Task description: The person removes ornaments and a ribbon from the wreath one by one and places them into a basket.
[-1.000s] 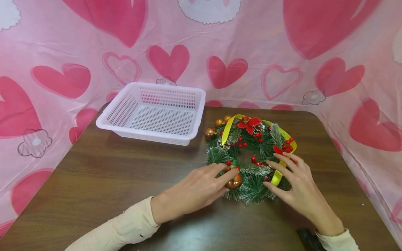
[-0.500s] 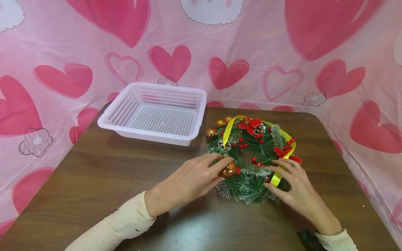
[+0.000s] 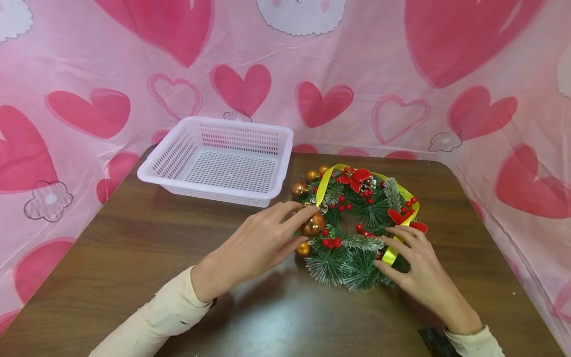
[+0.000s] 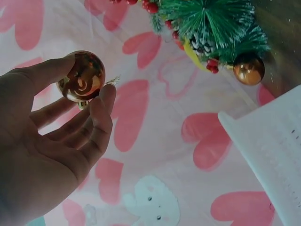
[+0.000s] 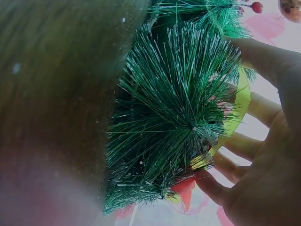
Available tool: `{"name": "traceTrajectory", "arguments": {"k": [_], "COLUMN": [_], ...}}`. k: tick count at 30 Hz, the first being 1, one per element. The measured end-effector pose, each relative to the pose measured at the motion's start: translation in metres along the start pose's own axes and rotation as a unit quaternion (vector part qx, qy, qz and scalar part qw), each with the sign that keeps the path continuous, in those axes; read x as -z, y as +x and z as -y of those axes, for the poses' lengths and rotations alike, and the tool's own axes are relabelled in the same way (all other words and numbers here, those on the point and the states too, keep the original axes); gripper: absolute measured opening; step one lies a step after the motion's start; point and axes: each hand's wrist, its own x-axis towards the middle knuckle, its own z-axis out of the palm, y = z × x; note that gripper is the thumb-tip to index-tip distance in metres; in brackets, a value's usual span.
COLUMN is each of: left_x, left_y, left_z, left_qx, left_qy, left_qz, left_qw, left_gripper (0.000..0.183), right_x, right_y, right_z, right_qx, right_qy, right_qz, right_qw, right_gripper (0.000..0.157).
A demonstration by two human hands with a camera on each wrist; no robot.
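A green Christmas wreath (image 3: 361, 267) lies on the right part of the table, dressed with red berries, red flowers, pinecones and a yellow ribbon (image 3: 389, 254). My left hand (image 3: 250, 248) pinches a shiny copper Christmas ball (image 4: 82, 77) between thumb and fingers, over the wreath's left edge. Its cap and a thin gold thread show in the left wrist view. At the wreath's right side, my right hand (image 3: 421, 263) rests with spread, slightly bent fingers at the ribbon and needles. A smaller orange ball (image 3: 303, 249) sits below the left fingertips.
A white perforated plastic basket (image 3: 209, 191) stands at the back left of the brown table (image 3: 147, 238). More copper and gold balls (image 3: 300, 188) hang at the wreath's upper left. A black object (image 3: 434, 341) lies by the right sleeve. A pink heart-patterned cloth (image 3: 250, 39) hangs behind.
My left hand has moved left and away from me with the copper ball, uncovering the wreath's lower left berries and the smaller orange ball. The right hand has barely moved.
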Motion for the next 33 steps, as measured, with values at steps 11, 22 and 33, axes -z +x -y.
{"name": "traceTrajectory", "arguments": {"k": [11, 22, 33], "left_x": [0.014, 0.040, 0.049], "left_y": [-0.001, -0.004, -0.008], "left_z": [0.016, 0.035, 0.057], "left_qx": [0.022, 0.063, 0.092], "left_qy": [0.011, 0.013, -0.001], "left_qz": [-0.040, -0.086, -0.103], "left_qw": [0.9989, 0.9942, 0.9904], "left_gripper": [0.055, 0.058, 0.057], "right_x": [0.000, 0.000, 0.000], "right_y": [0.000, 0.000, 0.001], "right_z": [0.000, 0.000, -0.001], "right_qx": [-0.008, -0.013, -0.010], "right_qy": [0.006, 0.013, 0.017], "right_qz": [0.003, 0.002, 0.002], "right_qw": [1.000, 1.000, 1.000], "right_gripper": [0.053, 0.055, 0.055]}}
